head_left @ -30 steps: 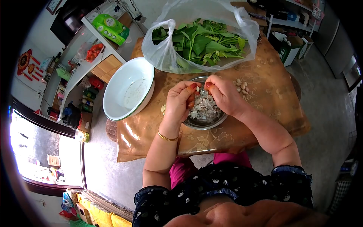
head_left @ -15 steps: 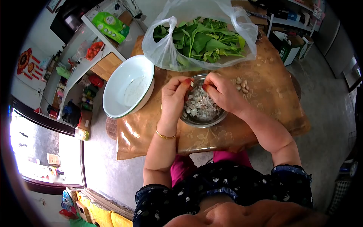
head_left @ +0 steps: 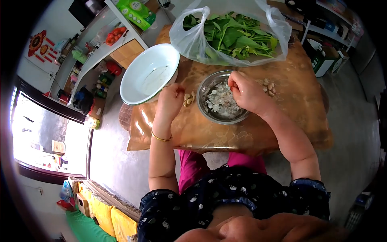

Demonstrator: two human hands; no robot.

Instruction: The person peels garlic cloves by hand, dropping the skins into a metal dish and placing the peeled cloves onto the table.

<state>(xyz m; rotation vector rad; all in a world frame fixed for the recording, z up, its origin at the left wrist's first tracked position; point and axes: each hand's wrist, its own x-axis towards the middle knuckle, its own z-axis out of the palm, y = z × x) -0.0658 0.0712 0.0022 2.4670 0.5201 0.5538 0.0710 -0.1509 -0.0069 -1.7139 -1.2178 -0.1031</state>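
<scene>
A steel bowl [head_left: 210,114] on the table holds many white papery flakes and bits, like garlic skins [head_left: 222,103]. My right hand [head_left: 246,92] is over the bowl's right side with thumb and fingers pinched together; whatever is between them is hidden. My left hand [head_left: 170,100] is left of the bowl, fingers curled closed, beside a small pile of pale pieces that look like garlic cloves [head_left: 189,99]. Any object in its fingers cannot be made out. A second pile of similar pale cloves [head_left: 269,88] lies right of the bowl, near my right wrist.
A white enamel basin [head_left: 137,80] stands behind my left hand. At the back of the table, a clear plastic bag [head_left: 187,44] holds green leaves [head_left: 238,36]. A brown patterned cloth [head_left: 193,135] covers the table. Shelving [head_left: 100,52] stands at the left.
My hands, earlier together above the bowl around a small pale piece, have moved apart. The left has gone left, uncovering the left pile; the right stays over the bowl. The view has shifted slightly.
</scene>
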